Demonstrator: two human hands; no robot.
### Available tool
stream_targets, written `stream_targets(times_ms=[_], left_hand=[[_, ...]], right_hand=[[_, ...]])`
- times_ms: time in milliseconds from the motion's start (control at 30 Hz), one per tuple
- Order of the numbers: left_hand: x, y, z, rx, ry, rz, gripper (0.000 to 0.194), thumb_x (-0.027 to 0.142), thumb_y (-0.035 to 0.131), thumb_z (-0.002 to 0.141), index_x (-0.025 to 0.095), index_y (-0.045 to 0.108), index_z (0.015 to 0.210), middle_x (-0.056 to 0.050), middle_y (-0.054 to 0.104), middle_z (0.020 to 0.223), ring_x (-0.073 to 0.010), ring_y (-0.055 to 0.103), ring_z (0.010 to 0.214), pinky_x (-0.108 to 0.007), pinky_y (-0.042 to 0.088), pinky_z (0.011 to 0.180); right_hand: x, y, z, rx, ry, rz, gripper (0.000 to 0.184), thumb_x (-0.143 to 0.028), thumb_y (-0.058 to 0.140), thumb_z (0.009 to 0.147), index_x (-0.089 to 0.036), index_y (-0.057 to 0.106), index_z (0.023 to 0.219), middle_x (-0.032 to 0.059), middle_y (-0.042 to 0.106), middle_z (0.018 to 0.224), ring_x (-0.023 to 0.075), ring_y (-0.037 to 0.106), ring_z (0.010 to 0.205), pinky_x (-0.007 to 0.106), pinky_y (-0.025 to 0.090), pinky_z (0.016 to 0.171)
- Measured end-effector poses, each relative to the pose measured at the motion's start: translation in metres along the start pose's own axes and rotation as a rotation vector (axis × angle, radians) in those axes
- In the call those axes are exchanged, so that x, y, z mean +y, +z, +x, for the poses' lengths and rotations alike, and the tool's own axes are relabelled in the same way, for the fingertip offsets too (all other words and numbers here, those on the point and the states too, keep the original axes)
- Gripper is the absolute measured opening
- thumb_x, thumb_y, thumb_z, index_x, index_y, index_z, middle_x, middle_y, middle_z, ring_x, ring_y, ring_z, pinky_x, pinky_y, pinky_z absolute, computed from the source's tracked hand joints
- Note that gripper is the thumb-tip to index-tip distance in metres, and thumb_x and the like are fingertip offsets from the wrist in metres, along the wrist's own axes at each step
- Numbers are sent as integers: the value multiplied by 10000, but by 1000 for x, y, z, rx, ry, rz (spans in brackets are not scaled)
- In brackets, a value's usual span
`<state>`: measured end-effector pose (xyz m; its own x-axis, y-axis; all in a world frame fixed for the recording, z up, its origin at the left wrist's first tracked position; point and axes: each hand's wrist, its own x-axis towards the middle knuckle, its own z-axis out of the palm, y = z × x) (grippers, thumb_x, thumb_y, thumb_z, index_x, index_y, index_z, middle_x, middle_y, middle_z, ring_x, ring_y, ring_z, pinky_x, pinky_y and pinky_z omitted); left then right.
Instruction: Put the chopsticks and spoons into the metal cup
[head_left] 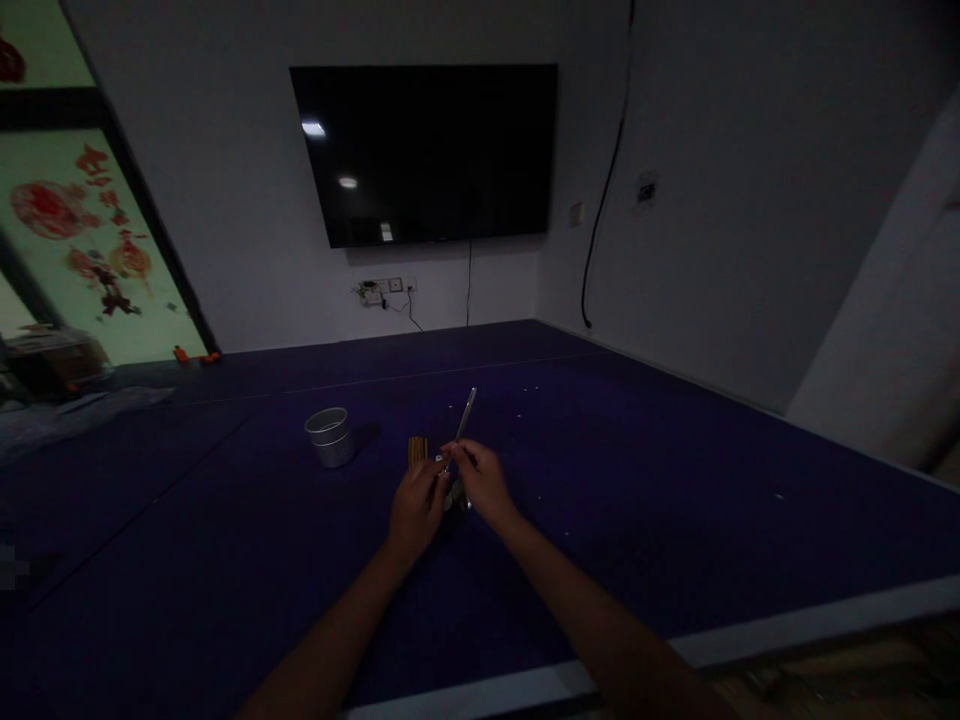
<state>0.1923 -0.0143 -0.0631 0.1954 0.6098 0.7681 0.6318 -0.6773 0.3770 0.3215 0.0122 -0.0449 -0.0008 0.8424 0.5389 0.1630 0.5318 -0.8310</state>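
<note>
Both my hands meet over the middle of a dark blue surface (pixel 675 480). My right hand (pixel 481 480) is closed in a pinch on a thin grey pencil-like stick (pixel 466 413) that points up and away from me. My left hand (pixel 416 510) is closed around a small metallic object (pixel 454 492) held between the two hands; I cannot make out what it is. A small bundle of yellow-orange pencils (pixel 417 449) lies just beyond my left hand. A small silver metal cup (pixel 329 436) stands to the left of the bundle.
The blue surface has a white front edge (pixel 825 610). A large dark screen (pixel 427 150) hangs on the far wall above a power strip with cables (pixel 382 290). A window with red paper decorations (pixel 82 230) is at the left. The room is dim.
</note>
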Motion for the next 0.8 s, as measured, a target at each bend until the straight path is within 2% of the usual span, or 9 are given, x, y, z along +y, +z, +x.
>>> stream_targets(times_ms=[133, 233, 367, 467, 667, 800], left_hand=[[-6, -5, 1, 53, 18, 145, 292, 293, 374, 928, 195, 576, 1115, -88, 633, 997, -197, 588, 951, -356, 489, 835], [-15, -7, 2, 76, -2, 230, 293, 289, 364, 926, 195, 587, 1091, -90, 637, 962, -202, 588, 916, -366, 486, 820], [-25, -7, 3, 50, -35, 261, 271, 275, 377, 912, 194, 608, 1029, -79, 637, 909, -198, 589, 870, -354, 489, 782], [-29, -6, 2, 27, -54, 264, 256, 260, 379, 905, 197, 613, 987, -76, 638, 896, -197, 585, 859, -349, 486, 770], [-28, -4, 2, -10, -69, 265, 240, 259, 381, 903, 192, 606, 953, -70, 636, 872, -198, 585, 839, -342, 480, 746], [-29, -4, 2, -20, -70, 270, 235, 260, 386, 902, 192, 608, 938, -71, 637, 866, -200, 587, 842, -345, 476, 751]], right_hand=[[19, -11, 10, 152, 138, 53, 455, -482, 360, 883, -144, 665, 892, 45, 647, 691, 136, 575, 592, 221, 431, 547], [37, -23, 18, 190, 246, -55, 477, -474, 349, 872, -132, 682, 867, 38, 633, 630, 137, 561, 543, 219, 402, 503], [54, -31, 20, 105, 311, -333, 434, -385, 396, 860, -141, 681, 642, 30, 621, 533, 139, 560, 511, 216, 379, 494], [58, -29, 18, 72, 308, -390, 404, -319, 448, 840, -149, 660, 541, 34, 631, 509, 141, 574, 500, 215, 379, 500], [58, -23, 16, 25, 290, -471, 277, -199, 491, 823, -138, 733, 703, 62, 711, 645, 152, 651, 600, 208, 429, 568], [58, -22, 16, 3, 276, -555, 238, -120, 511, 790, -150, 746, 798, 78, 737, 778, 155, 680, 728, 204, 452, 671]])
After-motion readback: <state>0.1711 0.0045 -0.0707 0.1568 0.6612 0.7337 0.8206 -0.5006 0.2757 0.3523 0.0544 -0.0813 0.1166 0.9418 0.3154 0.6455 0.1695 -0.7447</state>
